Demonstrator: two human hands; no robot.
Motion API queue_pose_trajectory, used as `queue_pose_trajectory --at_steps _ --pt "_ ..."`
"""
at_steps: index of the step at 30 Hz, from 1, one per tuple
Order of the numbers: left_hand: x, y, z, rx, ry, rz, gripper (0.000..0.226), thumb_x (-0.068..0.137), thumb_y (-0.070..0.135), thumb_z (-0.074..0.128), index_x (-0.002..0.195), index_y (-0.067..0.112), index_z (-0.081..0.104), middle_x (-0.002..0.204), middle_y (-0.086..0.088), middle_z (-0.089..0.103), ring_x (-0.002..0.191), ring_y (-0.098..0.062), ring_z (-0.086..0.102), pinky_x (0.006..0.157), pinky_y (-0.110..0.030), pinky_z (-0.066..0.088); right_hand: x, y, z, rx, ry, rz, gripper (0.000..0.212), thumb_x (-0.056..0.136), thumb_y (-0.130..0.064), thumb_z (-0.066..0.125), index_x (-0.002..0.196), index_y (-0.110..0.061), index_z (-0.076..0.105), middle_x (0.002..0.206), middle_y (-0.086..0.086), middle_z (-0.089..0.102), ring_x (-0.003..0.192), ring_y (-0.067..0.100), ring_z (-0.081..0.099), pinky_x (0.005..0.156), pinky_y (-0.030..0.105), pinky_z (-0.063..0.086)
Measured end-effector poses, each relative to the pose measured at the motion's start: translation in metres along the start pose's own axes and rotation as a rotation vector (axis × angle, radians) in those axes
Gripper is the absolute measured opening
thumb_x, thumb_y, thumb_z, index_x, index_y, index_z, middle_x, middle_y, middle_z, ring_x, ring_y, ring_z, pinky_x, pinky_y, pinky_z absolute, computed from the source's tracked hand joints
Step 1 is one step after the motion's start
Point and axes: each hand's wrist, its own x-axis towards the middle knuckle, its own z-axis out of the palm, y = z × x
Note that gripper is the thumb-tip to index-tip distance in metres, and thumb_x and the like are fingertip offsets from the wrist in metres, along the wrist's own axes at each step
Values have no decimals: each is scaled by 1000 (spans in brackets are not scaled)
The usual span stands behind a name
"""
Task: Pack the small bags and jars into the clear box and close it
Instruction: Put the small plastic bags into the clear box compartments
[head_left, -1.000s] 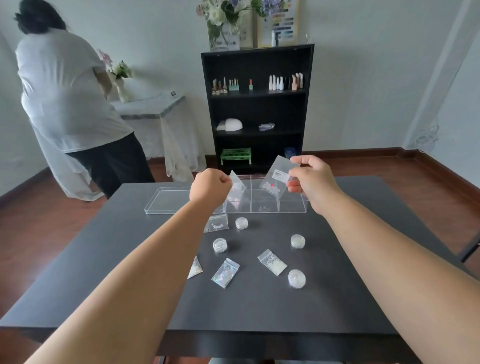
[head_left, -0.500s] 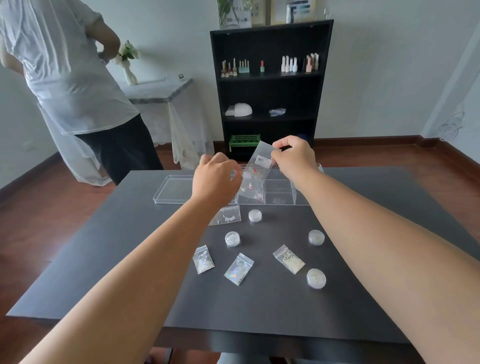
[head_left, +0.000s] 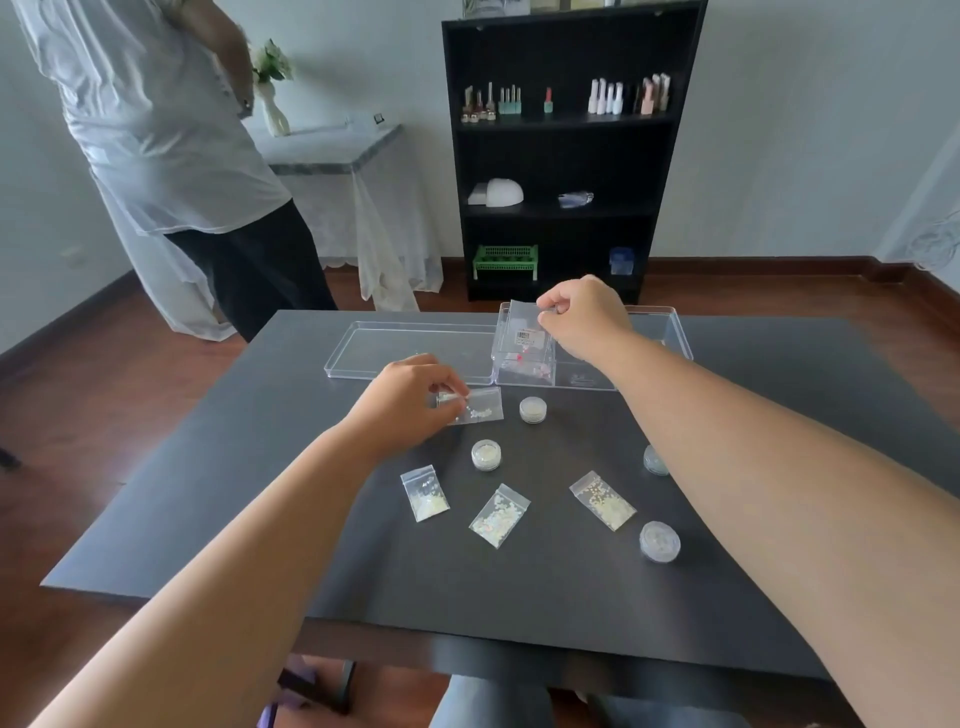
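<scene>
The clear box (head_left: 678, 332) sits open at the far side of the dark table (head_left: 260, 493), its lid (head_left: 410, 345) lying to its left. My right hand (head_left: 582, 317) pinches a small labelled bag (head_left: 527, 338) by its top edge, lowered into the box's left compartment. My left hand (head_left: 410, 402) is closed on another small bag (head_left: 480, 408) that lies on the table in front of the lid. Three more bags (head_left: 425, 492) (head_left: 500, 514) (head_left: 602, 500) and several small round jars (head_left: 533, 409) (head_left: 486, 454) (head_left: 660, 541) are scattered nearer to me.
A person in a white shirt (head_left: 156, 130) stands beyond the table's far left corner. A black shelf unit (head_left: 566, 156) with small bottles stands against the back wall. A cloth-draped side table (head_left: 337, 156) with a vase is behind the person.
My right hand has brought its bag down into the box. My left hand has dropped from the box to the table and closed on a bag there. The view has tilted downward.
</scene>
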Motion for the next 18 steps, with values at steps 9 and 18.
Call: queue_pose_trajectory --at_steps 9,18 --pt "3 4 1 30 -98 -79 27 76 41 77 94 29 62 97 10 56 86 -10 53 73 -24 37 -7 -1 -3 -371 -202 -48 51 94 -48 38 138 -26 49 125 6 40 114 27 41 90 41 41" --pt "3 9 -5 -123 -81 -235 27 71 26 83 91 20 66 72 6 56 65 -13 50 54 -21 37 -16 15 -38 -292 -4 -31 34 92 -37 44 122 -33 58 127 5 46 117 30 36 92 42 33"
